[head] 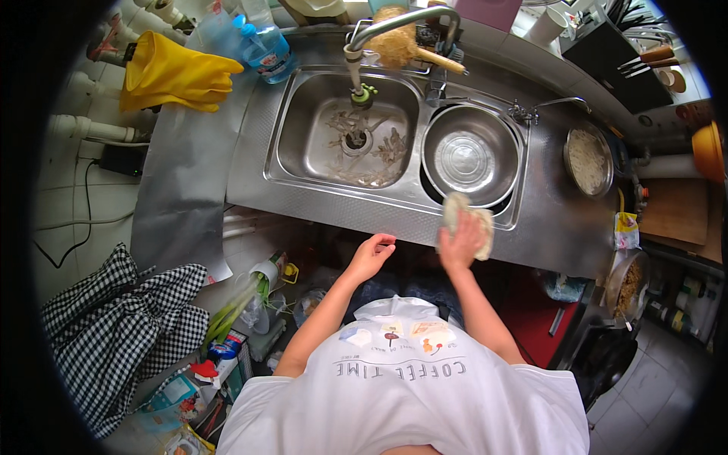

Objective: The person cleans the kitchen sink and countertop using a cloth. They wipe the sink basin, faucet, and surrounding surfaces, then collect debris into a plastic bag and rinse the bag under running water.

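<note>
My right hand (463,238) presses a pale, damp-looking cloth (483,242) against the front rim of the steel counter (341,207), just below the right basin. Off the front edge hovers my left hand (371,257), its fingers loosely curled with nothing visible in them. A round steel bowl (471,151) sits in the right basin and appears to hold nothing but reflections or clear water; I cannot tell which. In the left sink basin (307,148), limp scraps (392,151) lie scattered around the drain (356,140).
A curved faucet (398,21) reaches over the left basin. Yellow rubber gloves (176,74) and a blue bottle (267,54) are at the back left. A steel bowl of pale food (588,159) stands at right. Below left are spring onions (233,313) and a checked cloth (125,335).
</note>
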The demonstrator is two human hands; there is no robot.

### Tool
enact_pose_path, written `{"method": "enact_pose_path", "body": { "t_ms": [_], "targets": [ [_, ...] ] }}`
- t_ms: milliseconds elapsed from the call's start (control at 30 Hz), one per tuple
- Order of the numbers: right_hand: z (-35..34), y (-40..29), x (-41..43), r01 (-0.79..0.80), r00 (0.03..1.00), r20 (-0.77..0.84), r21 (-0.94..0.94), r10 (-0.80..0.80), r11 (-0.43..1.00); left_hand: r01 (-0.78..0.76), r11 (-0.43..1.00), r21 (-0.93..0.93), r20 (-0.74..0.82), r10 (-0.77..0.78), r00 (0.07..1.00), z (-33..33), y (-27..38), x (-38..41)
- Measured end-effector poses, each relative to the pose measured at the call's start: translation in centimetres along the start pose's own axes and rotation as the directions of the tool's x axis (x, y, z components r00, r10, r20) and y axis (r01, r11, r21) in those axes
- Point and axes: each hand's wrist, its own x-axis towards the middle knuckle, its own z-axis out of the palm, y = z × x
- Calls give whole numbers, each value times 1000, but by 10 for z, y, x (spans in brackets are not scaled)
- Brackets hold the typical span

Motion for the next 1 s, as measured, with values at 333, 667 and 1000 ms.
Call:
{"method": "enact_pose_path", "body": {
  "t_ms": [333,667,1000],
  "targets": [
    [45,-218,30,629,708,132,330,-694,704,-191,970,151,-370,234,899,-98,7,-24],
    [33,-101,113,478,873,-95,358,-478,802,-224,973,62,-352,232,907,-116,-14,-45],
    [82,-188,31,390,885,29,498,-464,775,-167,984,64,-430,178,885,-116,-26,-69]
  ]
}}
